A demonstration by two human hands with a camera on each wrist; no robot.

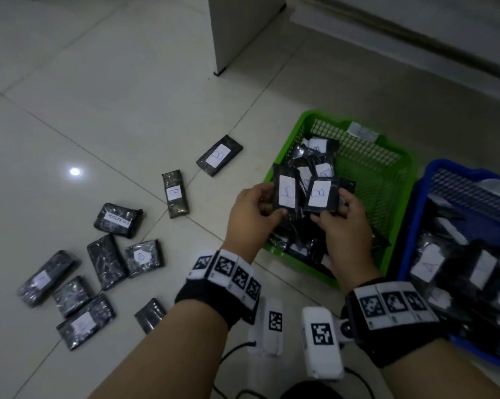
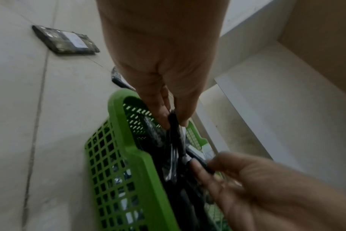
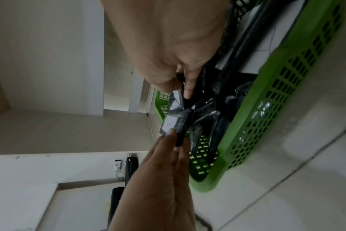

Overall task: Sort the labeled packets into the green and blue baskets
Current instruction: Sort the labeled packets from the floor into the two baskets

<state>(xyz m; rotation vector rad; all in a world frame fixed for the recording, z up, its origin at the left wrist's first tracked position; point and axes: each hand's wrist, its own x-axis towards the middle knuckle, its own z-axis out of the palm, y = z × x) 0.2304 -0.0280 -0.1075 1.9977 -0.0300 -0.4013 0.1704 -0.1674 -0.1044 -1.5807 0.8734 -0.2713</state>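
Over the green basket (image 1: 289, 139) both hands hold up black packets with white labels. My left hand (image 1: 267, 203) pinches one packet (image 1: 287, 191) by its lower left edge. My right hand (image 1: 339, 208) pinches another packet (image 1: 320, 194), whose label reads B. In the left wrist view the left hand (image 2: 175, 123) grips its packet (image 2: 174, 134) above the green basket (image 2: 128, 140). The right wrist view shows the right hand (image 3: 178, 90) pinching its packet (image 3: 176, 98) beside the left hand's packet (image 3: 172, 123). The blue basket (image 1: 410, 249) stands at the right, holding several packets.
Several loose packets lie on the tiled floor to the left, among them two labeled B (image 1: 219, 155) (image 1: 175, 193) and a cluster (image 1: 110, 260) near my left forearm. A white cabinet (image 1: 237, 30) stands behind. The green basket holds several packets.
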